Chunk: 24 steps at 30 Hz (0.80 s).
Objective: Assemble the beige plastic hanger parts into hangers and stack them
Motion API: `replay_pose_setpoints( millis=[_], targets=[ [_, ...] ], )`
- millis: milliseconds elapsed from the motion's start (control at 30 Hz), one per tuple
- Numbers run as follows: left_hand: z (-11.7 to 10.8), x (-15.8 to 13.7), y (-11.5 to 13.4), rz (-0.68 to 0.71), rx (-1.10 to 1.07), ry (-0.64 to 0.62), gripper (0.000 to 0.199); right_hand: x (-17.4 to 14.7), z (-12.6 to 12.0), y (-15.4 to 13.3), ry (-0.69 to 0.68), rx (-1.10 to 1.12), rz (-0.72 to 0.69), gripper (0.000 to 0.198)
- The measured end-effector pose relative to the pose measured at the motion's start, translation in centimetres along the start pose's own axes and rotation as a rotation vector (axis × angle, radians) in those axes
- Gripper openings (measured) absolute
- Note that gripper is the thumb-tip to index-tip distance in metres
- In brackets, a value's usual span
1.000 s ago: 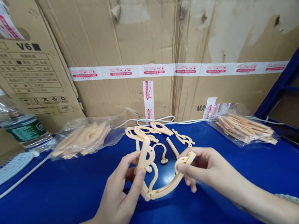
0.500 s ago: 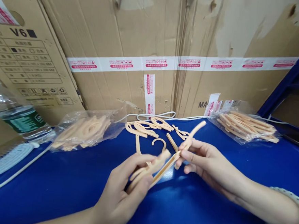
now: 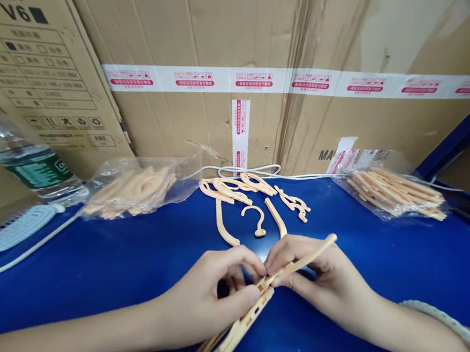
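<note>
My left hand [image 3: 210, 295] is closed on beige plastic parts of a folding clothes hanger, among them a slotted hanger arm [image 3: 235, 334] slanting down towards me. My right hand [image 3: 313, 267] pinches a curved hanger piece [image 3: 319, 250] whose tip points up to the right. Both hands meet where the pieces come together; my fingers partly cover the joint. Just beyond them on the blue table [image 3: 111, 269] lie a loose hanger hook [image 3: 261, 220], a curved hanger arm [image 3: 222, 223] and another hanger arm [image 3: 275, 217], its near end behind my right hand.
Several folded hangers [image 3: 234, 189] and a smaller hanger part [image 3: 293, 201] lie further back. Plastic bags of hanger parts sit left [image 3: 133, 190] and right [image 3: 395, 192]. A water bottle [image 3: 38, 167], white brush [image 3: 17, 230] and cable [image 3: 32, 250] are left; cardboard boxes [image 3: 206, 126] stand behind.
My hands have come together and lower, with the held pieces now meeting between the fingertips. The view has tilted slightly downward, uncovering the loose hook and arms.
</note>
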<state>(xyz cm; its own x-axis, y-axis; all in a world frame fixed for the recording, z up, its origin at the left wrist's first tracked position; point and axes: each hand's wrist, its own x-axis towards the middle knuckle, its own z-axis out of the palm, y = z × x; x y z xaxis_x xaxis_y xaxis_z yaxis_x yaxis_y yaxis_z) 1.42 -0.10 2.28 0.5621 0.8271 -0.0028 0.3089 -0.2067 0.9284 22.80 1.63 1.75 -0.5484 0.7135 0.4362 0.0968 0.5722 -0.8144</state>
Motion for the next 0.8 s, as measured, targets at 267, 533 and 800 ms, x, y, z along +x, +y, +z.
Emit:
replay_pose_setpoints(
  millis=[267,533,800],
  targets=[
    [-0.2,-0.1,0.5,0.066,0.169,-0.074,0.025,0.0,-0.2,-0.3,0.051,-0.212,-0.212,0.014],
    [0.1,-0.6,-0.6,0.247,0.384,-0.06,0.027,-0.3,-0.7,-1.4,-0.107,-0.707,-0.601,0.021],
    [0.1,-1.0,-1.0,0.315,0.458,-0.064,0.027,-0.8,-0.6,-1.6,-0.102,-0.892,-0.869,0.018]
  ],
)
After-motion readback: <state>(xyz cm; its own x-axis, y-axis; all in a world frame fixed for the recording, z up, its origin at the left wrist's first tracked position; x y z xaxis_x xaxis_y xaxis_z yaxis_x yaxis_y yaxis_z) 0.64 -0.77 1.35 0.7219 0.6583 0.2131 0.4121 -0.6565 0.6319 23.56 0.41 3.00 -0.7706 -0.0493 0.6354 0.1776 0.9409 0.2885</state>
